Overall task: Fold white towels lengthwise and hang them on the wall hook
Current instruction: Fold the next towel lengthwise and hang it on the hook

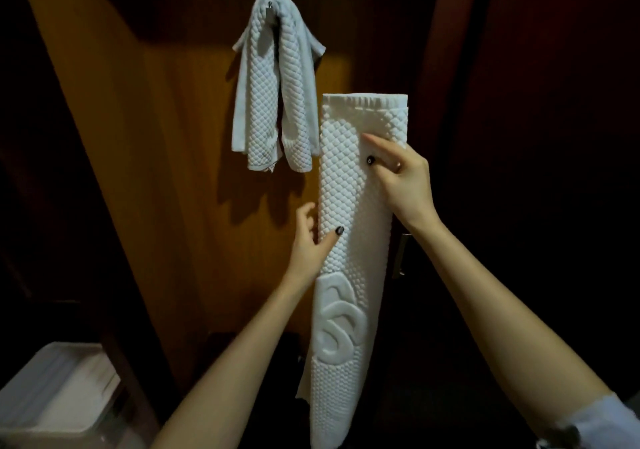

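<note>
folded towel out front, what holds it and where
Both hands hold the folded towel: the left hand grips its left edge midway, the right hand holds its right edge near the top.

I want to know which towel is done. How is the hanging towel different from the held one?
The hanging towel drapes over the hook; the held towel is a long strip gripped by the left hand and right hand. The held towel shows a raised emblem; the hanging towel shows none. Both have bumpy diamond weave.

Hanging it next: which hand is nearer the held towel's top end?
Right. The right hand pinches the towel just below its top end; the left hand grips its left edge farther down.
</note>
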Tool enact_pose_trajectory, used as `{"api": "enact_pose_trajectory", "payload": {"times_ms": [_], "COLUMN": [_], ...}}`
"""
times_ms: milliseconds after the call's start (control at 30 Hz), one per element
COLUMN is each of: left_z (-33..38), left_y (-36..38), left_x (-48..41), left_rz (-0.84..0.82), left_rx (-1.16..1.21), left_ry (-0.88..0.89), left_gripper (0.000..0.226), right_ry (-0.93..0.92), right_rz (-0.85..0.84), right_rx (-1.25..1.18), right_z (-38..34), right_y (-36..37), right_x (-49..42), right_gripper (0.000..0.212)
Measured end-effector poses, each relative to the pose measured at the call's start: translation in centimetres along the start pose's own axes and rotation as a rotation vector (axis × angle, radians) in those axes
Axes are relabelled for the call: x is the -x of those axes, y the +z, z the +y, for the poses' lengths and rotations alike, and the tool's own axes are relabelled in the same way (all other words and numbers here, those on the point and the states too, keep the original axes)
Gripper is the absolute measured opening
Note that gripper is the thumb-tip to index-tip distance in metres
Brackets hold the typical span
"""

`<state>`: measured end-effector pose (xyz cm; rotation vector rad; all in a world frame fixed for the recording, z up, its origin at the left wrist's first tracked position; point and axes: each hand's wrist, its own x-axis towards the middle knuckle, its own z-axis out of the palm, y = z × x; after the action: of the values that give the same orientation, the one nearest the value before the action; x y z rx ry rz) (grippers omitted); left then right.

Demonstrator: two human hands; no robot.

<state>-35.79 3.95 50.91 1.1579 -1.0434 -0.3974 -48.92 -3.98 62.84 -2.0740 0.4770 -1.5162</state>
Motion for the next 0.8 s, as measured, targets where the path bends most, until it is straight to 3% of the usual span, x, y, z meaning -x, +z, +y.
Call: {"api": "enact_pose_trajectory", "payload": {"times_ms": [100, 267, 333, 467, 567, 800], "left_z": [-2.3, -3.4, -4.4, -5.8, -5.5, -4.6], "left_y": [0.7, 1.7, 2.1, 3.3, 4.1, 5.5], "left_x": [1.0, 1.4, 1.4, 0.7, -0.4, -3.9], "left_rz": [0.075, 0.171, 0.143, 0.036, 0.008, -0.179], "left_rx": [-0.044, -0.179, -0.246, -0.302, -0.292, -0.202], "left_ry": [-0.029, 0.092, 0.118, -0.011, 0.05, -0.11], "left_gripper": [0.045, 0.035, 0.031, 0.033, 0.024, 0.07], "right_ry": [0.047, 0.117, 0.113, 0.137, 0.161, 0.191], "right_rz": [-0.032, -0.051, -0.016, -0.027, -0.04, 0.002], "right_rx": [-0.068, -0.219, -0.263, -0.425, -0.522, -0.536], "right_z": [0.2, 0.7, 0.9, 1.1, 0.9, 1.0], "right_y": [-1.0, -3.2, -4.3, -6.4, -7.8, -10.2], "right_x": [-0.9, -3.1, -4.3, -7.1, -9.1, -11.0], "right_gripper": [0.046, 0.045, 0.046, 0.046, 0.046, 0.035]}}
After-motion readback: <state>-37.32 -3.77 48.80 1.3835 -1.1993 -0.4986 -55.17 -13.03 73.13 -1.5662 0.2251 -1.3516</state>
